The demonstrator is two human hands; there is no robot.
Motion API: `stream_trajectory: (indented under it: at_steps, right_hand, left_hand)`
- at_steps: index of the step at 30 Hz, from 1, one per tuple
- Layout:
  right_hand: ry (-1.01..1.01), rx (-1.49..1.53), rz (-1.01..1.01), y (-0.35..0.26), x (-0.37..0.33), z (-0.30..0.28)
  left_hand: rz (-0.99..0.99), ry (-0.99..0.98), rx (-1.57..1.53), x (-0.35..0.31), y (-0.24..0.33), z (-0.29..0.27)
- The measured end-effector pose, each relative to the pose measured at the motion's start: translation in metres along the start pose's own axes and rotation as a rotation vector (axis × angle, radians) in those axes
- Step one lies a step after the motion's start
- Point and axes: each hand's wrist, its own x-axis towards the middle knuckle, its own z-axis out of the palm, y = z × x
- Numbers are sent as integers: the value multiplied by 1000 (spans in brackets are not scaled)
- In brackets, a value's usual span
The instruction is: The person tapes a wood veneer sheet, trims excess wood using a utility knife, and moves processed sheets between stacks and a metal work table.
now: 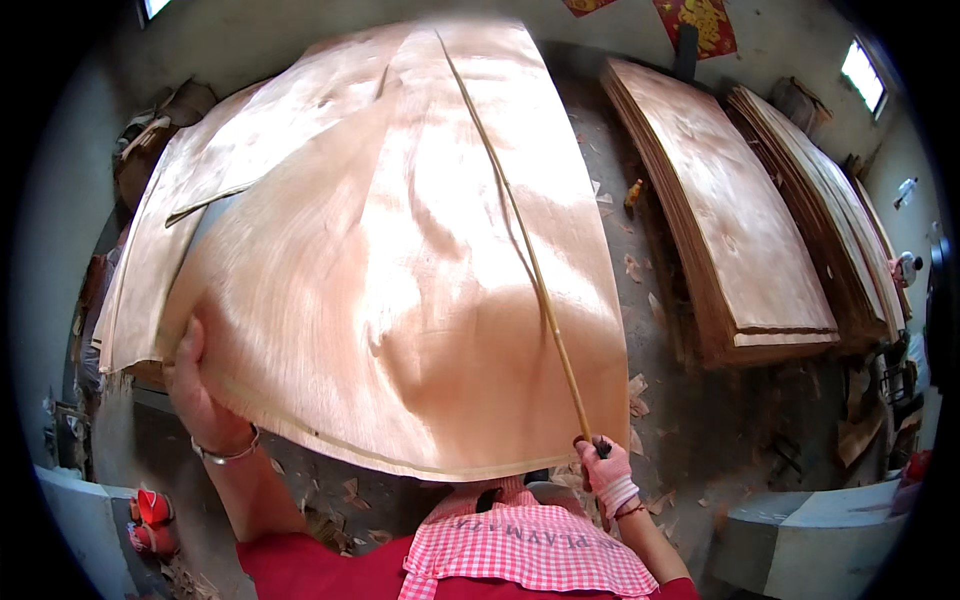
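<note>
A large thin sheet of wood veneer (480, 380) spreads in front of me, its near edge curving just ahead of my apron. My left hand (205, 395), bare with a metal bracelet at the wrist, grips the sheet's near left edge, which bends upward there. In a pinkish-white glove, my right hand (608, 470) is closed around the near end of a long thin bamboo stick (522, 230). The stick slants away across the sheet toward its far end. Something dark shows at the right fist, too small to make out. More veneer sheets (240, 130) lie at the far left.
Two tall veneer stacks, a nearer stack (740, 220) and a farther stack (825, 200), stand on the right. A small orange-yellow bottle (633, 193) stands on the floor beside them. Wood scraps (638, 395) litter the floor. Low pale walls (800, 540) flank me near both lower corners.
</note>
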Motion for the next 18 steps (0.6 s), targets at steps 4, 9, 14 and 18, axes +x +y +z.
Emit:
stream_trajectory:
  at_steps: [4,9,14,18]
  right_hand:
    - [-122,123,-40,-26,-16,19]
    - [-76,-497,-267,34,34,39]
    - [-203,-393,-157,31,16,58]
    - [-126,-452,-213,65,46,73]
  left_hand:
    - [37,-17,-40,0,22,-20]
    - [253,-85,214,-4,38,-20]
    - [303,-70,249,-3,40,-4]
    - [206,-137,331,-15,32,28]
